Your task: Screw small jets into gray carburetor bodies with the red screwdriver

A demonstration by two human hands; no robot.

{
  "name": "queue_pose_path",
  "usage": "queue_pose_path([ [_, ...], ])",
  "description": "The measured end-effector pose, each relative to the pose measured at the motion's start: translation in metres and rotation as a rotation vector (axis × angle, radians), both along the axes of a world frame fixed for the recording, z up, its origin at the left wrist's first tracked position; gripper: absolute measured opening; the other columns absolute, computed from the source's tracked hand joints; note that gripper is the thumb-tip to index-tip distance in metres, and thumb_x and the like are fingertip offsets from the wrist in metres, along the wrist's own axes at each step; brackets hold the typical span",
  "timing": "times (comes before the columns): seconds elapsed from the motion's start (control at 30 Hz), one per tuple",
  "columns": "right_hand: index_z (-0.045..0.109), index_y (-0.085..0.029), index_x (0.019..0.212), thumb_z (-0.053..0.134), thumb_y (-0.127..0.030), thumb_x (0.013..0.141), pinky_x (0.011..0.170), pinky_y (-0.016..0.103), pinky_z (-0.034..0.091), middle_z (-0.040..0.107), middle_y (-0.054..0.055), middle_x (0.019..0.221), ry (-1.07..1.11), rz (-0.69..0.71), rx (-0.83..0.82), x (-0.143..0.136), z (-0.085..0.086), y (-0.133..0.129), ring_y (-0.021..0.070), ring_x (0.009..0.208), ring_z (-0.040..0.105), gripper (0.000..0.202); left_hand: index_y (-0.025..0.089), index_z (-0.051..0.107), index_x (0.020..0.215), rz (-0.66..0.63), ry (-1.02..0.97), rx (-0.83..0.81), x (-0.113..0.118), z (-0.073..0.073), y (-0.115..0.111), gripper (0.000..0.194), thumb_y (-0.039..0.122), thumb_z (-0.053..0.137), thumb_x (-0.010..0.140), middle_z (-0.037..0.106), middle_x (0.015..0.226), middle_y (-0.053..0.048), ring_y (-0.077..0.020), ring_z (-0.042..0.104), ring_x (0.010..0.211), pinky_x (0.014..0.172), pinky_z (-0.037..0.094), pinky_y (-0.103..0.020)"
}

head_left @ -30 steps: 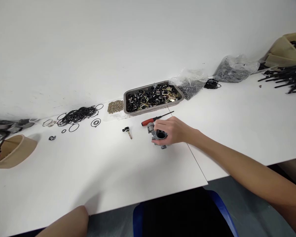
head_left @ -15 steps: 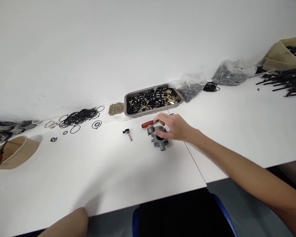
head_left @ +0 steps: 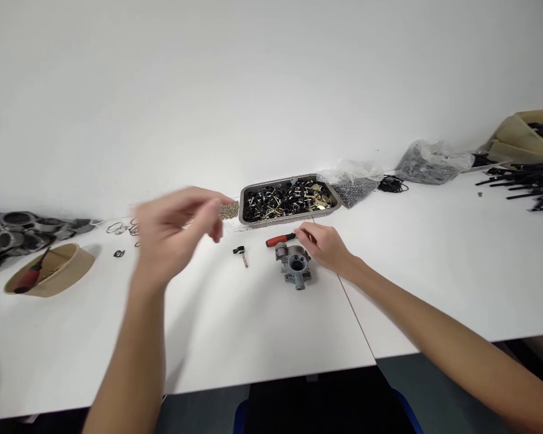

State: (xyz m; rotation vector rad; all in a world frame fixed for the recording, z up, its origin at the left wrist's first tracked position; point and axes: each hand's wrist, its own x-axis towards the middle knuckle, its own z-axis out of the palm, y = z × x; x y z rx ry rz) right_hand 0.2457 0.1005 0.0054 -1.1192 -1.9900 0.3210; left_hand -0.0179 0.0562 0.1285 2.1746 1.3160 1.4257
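Observation:
My left hand (head_left: 176, 232) hangs over the table at the left of centre, blurred, with fingers bent towards the pile of small brass screws (head_left: 229, 210); whether anything is between its fingertips cannot be made out. My right hand (head_left: 321, 244) has its thumb and index finger pinched at the dark end of a red-handled screwdriver (head_left: 278, 241), which lies behind a grey metal casting (head_left: 296, 265). The casting stands on the table, its round opening facing up. To its left lies a small part with a black head and a brass stem (head_left: 242, 254).
A metal tray (head_left: 289, 222) of small black and brass parts sits by the wall. Plastic bags (head_left: 429, 163), black cables (head_left: 534, 184) and a beige bin (head_left: 516, 135) are at the right. A beige bowl (head_left: 72, 274) with another screwdriver and grey castings (head_left: 15, 232) are at the left.
My left hand has come up into view over the table, covering the black rings. My right hand has moved off the casting's opening to the screwdriver's end. The view has shifted.

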Motion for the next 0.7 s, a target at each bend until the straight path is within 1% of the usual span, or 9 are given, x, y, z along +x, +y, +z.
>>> queue_pose_path([
  [0.07, 0.046, -0.019, 0.071, 0.039, -0.034, 0.099, 0.056, 0.027, 0.028, 0.049, -0.001, 0.064, -0.005, -0.004, -0.012, -0.001, -0.001, 0.000, 0.0119, 0.056, 0.040, 0.033, 0.016, 0.066, 0.097, 0.026, 0.131, -0.192, -0.003, -0.027, 0.027, 0.025, 0.035, 0.050, 0.094, 0.062, 0.073, -0.002, -0.0108, 0.056, 0.060, 0.054, 0.044, -0.023],
  [0.1, 0.046, -0.019, 0.071, 0.039, -0.034, 0.099, 0.057, 0.027, 0.028, 0.050, -0.002, 0.064, -0.007, -0.008, -0.014, -0.001, -0.002, 0.000, 0.0119, 0.056, 0.039, 0.032, 0.017, 0.066, 0.096, 0.046, 0.196, -0.282, -0.006, -0.042, 0.040, 0.025, 0.034, 0.049, 0.093, 0.060, 0.069, -0.001, -0.0107, 0.054, 0.057, 0.053, 0.042, -0.024],
  [0.17, 0.046, -0.020, 0.071, 0.040, -0.033, 0.099, 0.057, 0.027, 0.027, 0.049, -0.002, 0.064, -0.011, -0.012, -0.018, -0.001, -0.003, 0.000, 0.0118, 0.056, 0.038, 0.032, 0.017, 0.065, 0.099, 0.083, 0.283, -0.363, -0.014, -0.072, 0.060, 0.023, 0.033, 0.053, 0.088, 0.059, 0.072, -0.001, -0.0115, 0.052, 0.059, 0.058, 0.043, -0.026],
  [0.23, 0.044, -0.020, 0.069, 0.039, -0.034, 0.099, 0.057, 0.027, 0.027, 0.049, -0.002, 0.064, -0.014, -0.015, -0.024, -0.001, -0.003, 0.000, 0.0117, 0.056, 0.037, 0.033, 0.020, 0.065, 0.102, 0.075, 0.344, -0.387, -0.021, -0.090, 0.067, 0.026, 0.034, 0.062, 0.080, 0.060, 0.079, -0.002, -0.0129, 0.052, 0.064, 0.062, 0.042, -0.026],
  [0.3, 0.044, -0.020, 0.070, 0.039, -0.035, 0.099, 0.057, 0.027, 0.027, 0.048, -0.002, 0.064, -0.020, -0.012, -0.034, -0.001, -0.004, 0.000, 0.0116, 0.055, 0.037, 0.034, 0.022, 0.065, 0.104, 0.079, 0.417, -0.412, -0.025, -0.096, 0.064, 0.034, 0.040, 0.067, 0.076, 0.058, 0.087, -0.002, -0.0145, 0.053, 0.068, 0.062, 0.041, -0.027],
  [0.4, 0.045, -0.020, 0.071, 0.040, -0.036, 0.099, 0.057, 0.027, 0.028, 0.049, -0.002, 0.065, -0.023, -0.002, -0.065, -0.002, -0.005, -0.001, 0.0119, 0.056, 0.038, 0.033, 0.024, 0.064, 0.108, 0.139, 0.605, -0.467, -0.023, -0.090, 0.054, 0.039, 0.050, 0.062, 0.079, 0.057, 0.098, -0.005, -0.0168, 0.055, 0.069, 0.063, 0.040, -0.029],
  [0.47, 0.046, -0.020, 0.072, 0.040, -0.037, 0.099, 0.058, 0.028, 0.030, 0.050, -0.002, 0.066, -0.002, 0.003, -0.098, -0.004, -0.005, -0.002, 0.0125, 0.057, 0.040, 0.033, 0.023, 0.064, 0.107, 0.170, 0.705, -0.496, -0.019, -0.087, 0.051, 0.037, 0.049, 0.059, 0.081, 0.059, 0.099, -0.006, -0.0190, 0.056, 0.070, 0.064, 0.039, -0.031],
  [0.57, 0.054, -0.020, 0.076, 0.043, -0.040, 0.098, 0.061, 0.028, 0.035, 0.054, 0.000, 0.071, 0.097, 0.040, -0.163, -0.007, -0.001, -0.003, 0.0141, 0.063, 0.046, 0.032, 0.022, 0.068, 0.097, 0.153, 0.710, -0.512, -0.017, -0.091, 0.053, 0.027, 0.042, 0.059, 0.082, 0.063, 0.093, -0.007, -0.0216, 0.056, 0.072, 0.064, 0.037, -0.032],
  [0.7, 0.064, -0.021, 0.097, 0.053, -0.043, 0.094, 0.074, 0.030, 0.044, 0.065, 0.004, 0.098, 0.259, 0.217, -0.388, -0.008, 0.006, -0.003, 0.0180, 0.088, 0.059, 0.025, 0.022, 0.068, 0.084, 0.102, 0.649, -0.527, -0.019, -0.098, 0.056, 0.017, 0.036, 0.057, 0.083, 0.066, 0.091, -0.007, -0.0213, 0.056, 0.072, 0.062, 0.036, -0.031],
])
